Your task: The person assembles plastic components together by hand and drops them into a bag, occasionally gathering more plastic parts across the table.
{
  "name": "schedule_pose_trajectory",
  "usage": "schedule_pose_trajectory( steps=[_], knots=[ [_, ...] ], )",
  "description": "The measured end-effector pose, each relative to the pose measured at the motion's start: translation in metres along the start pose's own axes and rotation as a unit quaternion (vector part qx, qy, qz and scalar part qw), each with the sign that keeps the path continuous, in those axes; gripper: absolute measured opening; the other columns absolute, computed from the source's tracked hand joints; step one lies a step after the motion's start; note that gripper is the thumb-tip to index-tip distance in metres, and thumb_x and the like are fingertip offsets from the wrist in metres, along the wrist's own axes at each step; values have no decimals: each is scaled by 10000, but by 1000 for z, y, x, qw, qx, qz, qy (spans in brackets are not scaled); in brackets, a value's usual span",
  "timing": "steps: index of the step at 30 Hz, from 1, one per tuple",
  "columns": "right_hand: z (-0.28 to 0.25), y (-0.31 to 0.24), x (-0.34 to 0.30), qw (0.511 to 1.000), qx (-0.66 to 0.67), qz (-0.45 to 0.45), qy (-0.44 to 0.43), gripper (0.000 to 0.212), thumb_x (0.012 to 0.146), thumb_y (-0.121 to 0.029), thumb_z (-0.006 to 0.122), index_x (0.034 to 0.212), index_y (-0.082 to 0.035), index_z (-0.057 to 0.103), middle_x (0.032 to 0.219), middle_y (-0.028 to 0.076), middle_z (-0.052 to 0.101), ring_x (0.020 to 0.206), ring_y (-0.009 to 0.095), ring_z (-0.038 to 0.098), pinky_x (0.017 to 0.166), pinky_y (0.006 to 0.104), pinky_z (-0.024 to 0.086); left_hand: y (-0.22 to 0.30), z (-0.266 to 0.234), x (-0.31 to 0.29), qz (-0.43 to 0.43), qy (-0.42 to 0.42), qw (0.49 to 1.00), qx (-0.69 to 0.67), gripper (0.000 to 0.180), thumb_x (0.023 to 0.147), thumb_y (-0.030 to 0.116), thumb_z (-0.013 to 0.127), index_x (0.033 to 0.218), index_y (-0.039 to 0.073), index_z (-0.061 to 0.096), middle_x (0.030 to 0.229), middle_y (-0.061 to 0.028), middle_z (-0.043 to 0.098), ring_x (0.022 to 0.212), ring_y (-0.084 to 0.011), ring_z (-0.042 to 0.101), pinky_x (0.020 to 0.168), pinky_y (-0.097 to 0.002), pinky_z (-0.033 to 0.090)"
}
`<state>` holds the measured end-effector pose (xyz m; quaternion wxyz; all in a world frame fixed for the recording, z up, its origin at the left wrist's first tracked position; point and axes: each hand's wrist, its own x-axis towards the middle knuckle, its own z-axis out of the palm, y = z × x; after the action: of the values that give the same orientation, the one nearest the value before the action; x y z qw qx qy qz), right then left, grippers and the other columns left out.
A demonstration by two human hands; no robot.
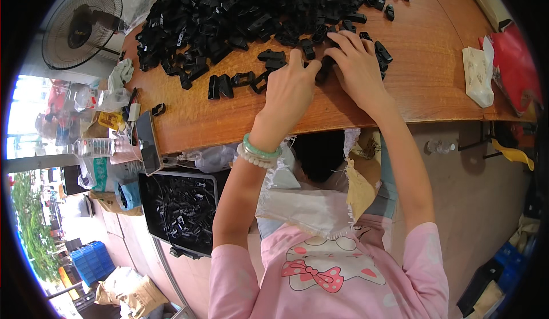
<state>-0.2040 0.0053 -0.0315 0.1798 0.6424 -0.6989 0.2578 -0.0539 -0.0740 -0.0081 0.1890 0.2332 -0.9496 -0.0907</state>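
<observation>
Strong daylight comes from the left, burning patches there nearly white; the worktop [434, 84] is well lit, the black pile [246, 16] loses detail, and fisheye distortion curves the dark-rimmed edges.

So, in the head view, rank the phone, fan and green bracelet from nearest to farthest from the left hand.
From the left hand:
1. Green bracelet, on its wrist.
2. Phone, by the table's left edge.
3. Fan, far left, beyond the table.

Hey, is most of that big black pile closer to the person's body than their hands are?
No, most of the black pile lies farther across the table than the left hand and right hand.
</observation>
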Motion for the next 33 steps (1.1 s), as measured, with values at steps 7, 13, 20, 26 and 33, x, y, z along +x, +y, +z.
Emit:
schedule_pose_trajectory(
  steps=[7,13,20,26,33],
  knots=[
    [-49,-24,-17,933,305,185,32,266,823,-24,560,1085,-42,606,1082,72,574,939,205,542,809,292,417,15,-12,-21,-91,56,941,-322,306,734,80,708,1000,14,570,892,-110,609,735,-230,629,616,-300,491],
    [-55,-40,-36,808,530,256,1,227,834,-70,619,1053,-9,625,1006,48,577,836,129,539,730,262,441,30,-37,-31,-239,-46,833,-496,340,753,36,705,1065,-7,577,829,-55,633,629,-69,569,552,-225,463],
    [-46,-54,-38,798,557,227,33,201,830,-43,611,1028,-14,627,1071,58,562,861,136,531,788,240,425,34,-43,-41,-226,-26,817,-530,296,784,2,666,1062,-32,572,775,-53,631,550,-66,556,506,-209,443],
    [-37,-74,-42,738,616,267,67,274,819,-23,610,1092,-6,607,1021,63,584,852,136,502,790,232,410,43,-40,-52,-163,46,884,-436,247,829,15,625,1066,-28,571,769,-98,646,579,-99,595,553,-217,465],
    [-49,-35,-46,705,667,183,-159,165,839,-59,610,979,15,655,894,54,614,803,130,547,737,248,432,36,-41,-75,-150,43,888,-433,145,816,6,632,958,-18,607,832,-91,646,611,-113,583,557,-235,467]
  ],
)
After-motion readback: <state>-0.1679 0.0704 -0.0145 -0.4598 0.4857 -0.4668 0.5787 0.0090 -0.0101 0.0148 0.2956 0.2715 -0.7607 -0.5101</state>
